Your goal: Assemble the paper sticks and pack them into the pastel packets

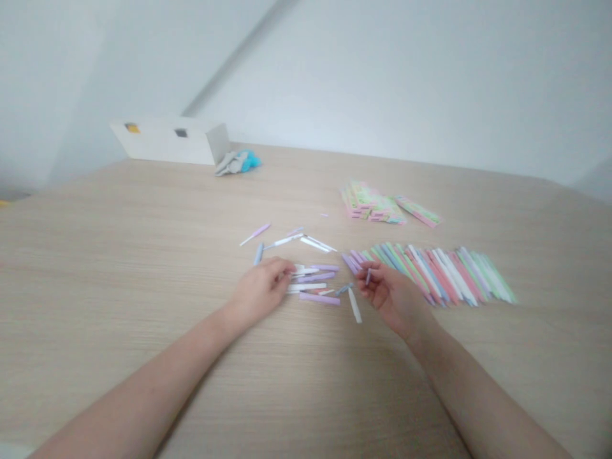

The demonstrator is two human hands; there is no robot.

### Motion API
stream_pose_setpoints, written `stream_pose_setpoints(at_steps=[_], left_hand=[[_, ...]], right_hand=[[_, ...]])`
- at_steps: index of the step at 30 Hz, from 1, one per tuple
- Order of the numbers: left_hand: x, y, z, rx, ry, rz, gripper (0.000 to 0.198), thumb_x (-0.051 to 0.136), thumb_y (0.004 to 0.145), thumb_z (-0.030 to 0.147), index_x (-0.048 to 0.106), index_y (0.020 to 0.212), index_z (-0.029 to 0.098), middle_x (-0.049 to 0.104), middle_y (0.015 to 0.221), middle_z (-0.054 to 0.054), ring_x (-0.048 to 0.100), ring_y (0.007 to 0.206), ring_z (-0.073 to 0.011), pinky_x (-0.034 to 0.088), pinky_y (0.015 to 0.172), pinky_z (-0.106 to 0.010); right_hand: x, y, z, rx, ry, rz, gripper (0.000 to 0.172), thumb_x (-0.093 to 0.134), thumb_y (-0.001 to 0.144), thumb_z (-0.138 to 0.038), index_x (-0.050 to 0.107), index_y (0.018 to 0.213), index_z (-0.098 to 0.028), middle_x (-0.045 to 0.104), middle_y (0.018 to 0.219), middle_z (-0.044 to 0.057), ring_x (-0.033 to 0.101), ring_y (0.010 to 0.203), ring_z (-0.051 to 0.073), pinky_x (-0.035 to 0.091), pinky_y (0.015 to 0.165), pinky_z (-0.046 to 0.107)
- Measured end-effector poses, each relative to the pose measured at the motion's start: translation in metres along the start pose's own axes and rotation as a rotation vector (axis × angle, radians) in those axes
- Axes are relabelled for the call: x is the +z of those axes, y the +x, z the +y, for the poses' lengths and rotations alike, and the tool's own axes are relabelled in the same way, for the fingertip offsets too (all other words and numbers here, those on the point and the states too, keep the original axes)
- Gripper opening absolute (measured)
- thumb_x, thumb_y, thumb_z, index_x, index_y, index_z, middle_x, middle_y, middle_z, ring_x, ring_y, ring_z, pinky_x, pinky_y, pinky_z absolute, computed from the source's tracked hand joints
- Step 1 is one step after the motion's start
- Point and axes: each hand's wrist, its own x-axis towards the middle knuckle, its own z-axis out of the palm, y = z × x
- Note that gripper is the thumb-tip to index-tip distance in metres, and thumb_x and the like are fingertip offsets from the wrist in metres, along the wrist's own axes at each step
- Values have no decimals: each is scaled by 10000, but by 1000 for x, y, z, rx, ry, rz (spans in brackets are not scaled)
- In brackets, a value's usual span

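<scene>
My left hand rests on the table with its fingers curled at the left ends of a small pile of slim pen parts. White pen barrels and purple pen pieces make up that pile. What its fingertips grip, if anything, is hidden. My right hand is raised a little, palm partly up, pinching a small purple pen part. Just left of it lie a white pen piece and a small blue-grey piece. Behind it stretches a row of pastel pens, slanted side by side. The picture is blurred.
Loose white pen parts, a purple-and-white piece and a blue piece lie beyond my left hand. Farther back are stacked pink-and-green packets and one separate packet. A white box and grey-and-blue gloves stand near the wall.
</scene>
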Motion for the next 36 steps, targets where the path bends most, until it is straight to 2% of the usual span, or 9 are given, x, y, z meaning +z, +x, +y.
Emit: stream_pose_setpoints(at_steps=[4,8,11,14,17,22,26,32,36], left_hand=[[1,-2,1,104,16,-67,197,476,845,186,645,947,192,634,933,-46,570,892,-175,442,777,-277],[2,-5,6,196,12,-109,187,507,861,250,648,977,213,628,959,-41,569,932,-174,441,823,-280],[6,-7,10,237,25,-170,207,533,860,308,651,1022,257,616,1020,-31,561,983,-179,435,854,-285],[10,-10,11,206,73,-210,225,553,844,281,647,1048,283,601,1037,-28,559,985,-188,443,837,-292],[12,-11,10,186,106,-223,210,543,842,255,644,1027,270,588,1033,-31,556,979,-191,443,832,-297],[10,-11,13,214,127,-245,156,524,840,241,620,962,234,579,986,-38,550,950,-191,435,814,-292],[4,-10,14,197,128,-237,97,533,811,223,593,885,206,582,906,-33,551,858,-181,418,733,-276],[-5,-2,3,-53,-119,-222,142,519,815,283,588,881,177,548,696,12,494,633,-130,360,578,-230],[-6,3,-1,-126,-358,-168,184,521,819,312,589,863,147,516,660,20,451,599,-108,347,543,-208]], right_hand=[[-1,-1,5,-18,-98,-70,157,656,642,-219,586,773,-169,537,619,-43,415,441,43,231,344,147],[-1,-2,10,-23,-312,-86,148,652,681,-276,608,787,-183,405,512,-81,283,395,33,137,354,166],[1,-1,14,-33,-497,-103,179,631,704,-325,633,810,-181,363,470,-87,265,382,39,136,364,181],[3,0,16,-24,-567,-120,206,618,701,-331,640,830,-172,387,477,-82,284,380,42,145,368,187],[3,1,16,13,-490,-108,209,594,693,-309,629,845,-171,433,526,-69,315,400,46,173,368,183],[-2,3,17,37,-374,-119,208,567,670,-252,607,854,-166,532,645,-28,443,485,71,323,407,187],[-4,4,17,25,-358,-130,193,561,674,-242,603,845,-162,529,638,-24,440,478,70,317,402,183],[-5,4,13,-14,-341,-69,169,575,674,-254,581,821,-172,519,612,-36,428,468,68,289,391,181],[-5,4,13,-20,-383,-50,173,607,670,-279,579,809,-181,497,572,-52,405,450,65,279,388,185]])
